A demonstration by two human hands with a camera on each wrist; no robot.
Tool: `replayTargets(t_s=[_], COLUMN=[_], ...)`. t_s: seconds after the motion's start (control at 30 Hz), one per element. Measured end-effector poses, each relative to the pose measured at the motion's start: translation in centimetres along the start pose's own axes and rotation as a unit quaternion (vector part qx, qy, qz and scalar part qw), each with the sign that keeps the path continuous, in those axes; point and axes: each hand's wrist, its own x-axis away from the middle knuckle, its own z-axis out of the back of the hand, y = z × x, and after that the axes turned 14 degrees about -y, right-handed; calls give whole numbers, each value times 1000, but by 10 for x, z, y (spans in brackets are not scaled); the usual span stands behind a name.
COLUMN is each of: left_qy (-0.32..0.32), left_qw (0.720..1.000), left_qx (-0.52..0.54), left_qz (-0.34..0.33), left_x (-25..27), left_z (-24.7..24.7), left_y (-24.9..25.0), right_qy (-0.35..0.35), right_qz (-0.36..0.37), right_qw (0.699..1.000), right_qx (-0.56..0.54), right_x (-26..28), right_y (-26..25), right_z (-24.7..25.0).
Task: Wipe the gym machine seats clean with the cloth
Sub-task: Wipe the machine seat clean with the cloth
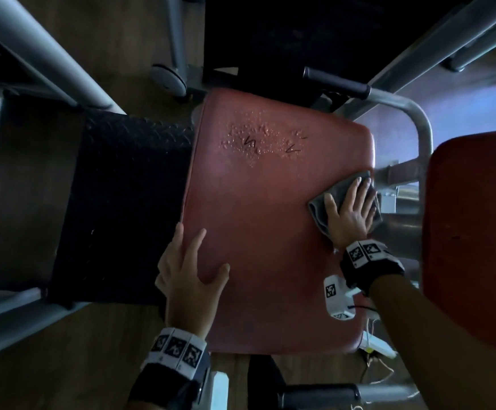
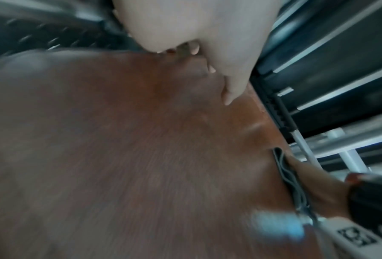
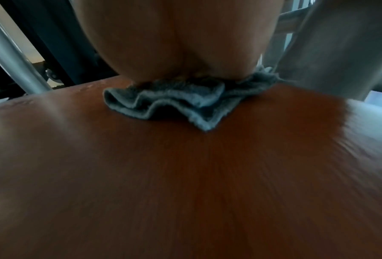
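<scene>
A red padded seat (image 1: pixel 264 232) fills the middle of the head view; its far part is blistered and bears black scribbles (image 1: pixel 252 143). My right hand (image 1: pixel 351 208) lies flat on a folded grey cloth (image 1: pixel 319 210) and presses it onto the seat's right edge, fingers straight. In the right wrist view the cloth (image 3: pixel 174 103) bunches under my palm on the seat (image 3: pixel 185 175). My left hand (image 1: pixel 190 270) rests spread on the seat's left edge, holding nothing. The left wrist view shows its fingers (image 2: pixel 229 94) touching the seat (image 2: pixel 130 157), with the cloth (image 2: pixel 285 168) at the far side.
A black tread plate (image 1: pixel 122 202) adjoins the seat on the left. Grey steel frame tubes (image 1: pixel 418 122) and a black handle grip (image 1: pixel 338 81) stand behind and right. A second red pad (image 1: pixel 474 232) is close on the right. Wooden floor (image 1: pixel 63 365) lies below.
</scene>
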Motion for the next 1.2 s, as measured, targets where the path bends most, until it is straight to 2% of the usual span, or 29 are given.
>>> replayTargets(t_s=[0.13,0.27,0.5,0.6,0.73,0.83,0.97,1.1,1.2], left_qy=[35,47,76,68,61,65,59,58,65], left_qw=[998,998,995,995,995,995,995,996,995], left_qx=[-13,-16,41,57,71,72,72,69,68], left_qz=[-48,-43,-54,-35,-24,-23,-18,-15,-16], left_x=[-40,-82,-95,-94,-92,-93,-92,-91,-92], left_z=[3,4,-2,-1,-1,-1,-1,-1,-1], left_y=[15,27,19,21,27,29,32,33,32], right_qy=[-14,-41,-94,-129,-123,-113,-146,-169,-180], right_qz=[20,55,145,178,245,234,196,244,291], right_qw=[1000,997,976,960,947,953,959,947,932], right_qx=[16,40,133,171,168,154,146,123,122], right_x=[-47,-90,-159,-161,-149,-157,-168,-168,-171], right_y=[-4,-9,-38,-60,-65,-47,-47,-79,-83], right_z=[27,55,98,104,99,107,116,110,112])
